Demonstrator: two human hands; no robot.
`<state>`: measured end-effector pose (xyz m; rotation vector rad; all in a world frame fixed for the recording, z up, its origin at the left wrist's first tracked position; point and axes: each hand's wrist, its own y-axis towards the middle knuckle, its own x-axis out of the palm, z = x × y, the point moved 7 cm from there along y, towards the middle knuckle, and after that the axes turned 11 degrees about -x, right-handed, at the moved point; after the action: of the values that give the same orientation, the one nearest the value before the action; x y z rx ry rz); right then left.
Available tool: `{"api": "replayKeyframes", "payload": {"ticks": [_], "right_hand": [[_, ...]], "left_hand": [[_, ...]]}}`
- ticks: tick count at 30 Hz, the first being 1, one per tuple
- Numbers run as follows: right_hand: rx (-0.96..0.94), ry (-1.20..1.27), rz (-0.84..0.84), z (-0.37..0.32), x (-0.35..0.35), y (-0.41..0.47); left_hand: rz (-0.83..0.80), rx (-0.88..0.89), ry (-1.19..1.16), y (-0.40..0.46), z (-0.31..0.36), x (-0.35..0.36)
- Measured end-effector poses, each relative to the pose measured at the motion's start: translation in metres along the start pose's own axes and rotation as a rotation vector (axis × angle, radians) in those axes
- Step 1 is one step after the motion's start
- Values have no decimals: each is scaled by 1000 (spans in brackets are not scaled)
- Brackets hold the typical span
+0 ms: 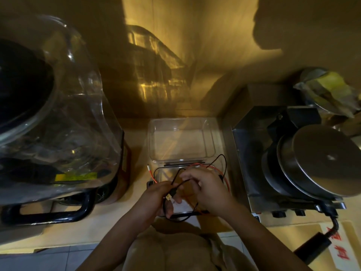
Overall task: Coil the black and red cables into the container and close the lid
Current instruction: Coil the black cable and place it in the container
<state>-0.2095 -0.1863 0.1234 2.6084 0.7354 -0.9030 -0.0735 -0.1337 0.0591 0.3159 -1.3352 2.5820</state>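
A clear plastic container (pixel 159 174) sits on the counter in front of me, its hinged clear lid (pixel 182 139) swung open toward the wall. Both hands hover over the container's mouth. My left hand (pixel 154 200) pinches the black cable (pixel 224 163) near a small yellow connector (pixel 168 196). My right hand (pixel 205 189) grips loops of the black cable and the red cable (pixel 226 179). The cable loops hang over the container's rim on the right and at the front. One red end (pixel 150 170) sticks out at the left rear corner.
A large blender with a clear sound cover (pixel 58 118) and a black handle (pixel 48 210) stands on the left. On the right stands a steel machine with a round metal plate (pixel 320 163) and a cord (pixel 335 222). The yellow wall is close behind.
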Motion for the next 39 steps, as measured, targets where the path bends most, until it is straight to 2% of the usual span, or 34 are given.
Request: {"api": "replayKeyframes", "payload": {"ticks": [5, 10, 17, 23, 28, 34, 39], "right_hand": [[-28, 1, 2, -7, 0, 6], [-41, 30, -52, -11, 5, 9], [-2, -3, 1, -6, 5, 13], [73, 69, -42, 5, 9, 12], [146, 104, -1, 10, 2, 10], [188, 368, 9, 13, -8, 4], [189, 395, 22, 10, -11, 2]], "left_hand": [[4, -13, -113, -2, 2, 4], [48, -3, -49, -4, 5, 7], [-45, 16, -155, -5, 5, 9], [-207, 5, -253, -8, 9, 13], [-306, -2, -323, -8, 8, 12], [-372, 52, -502, -14, 20, 6], [-392, 62, -449, -17, 29, 9]]}}
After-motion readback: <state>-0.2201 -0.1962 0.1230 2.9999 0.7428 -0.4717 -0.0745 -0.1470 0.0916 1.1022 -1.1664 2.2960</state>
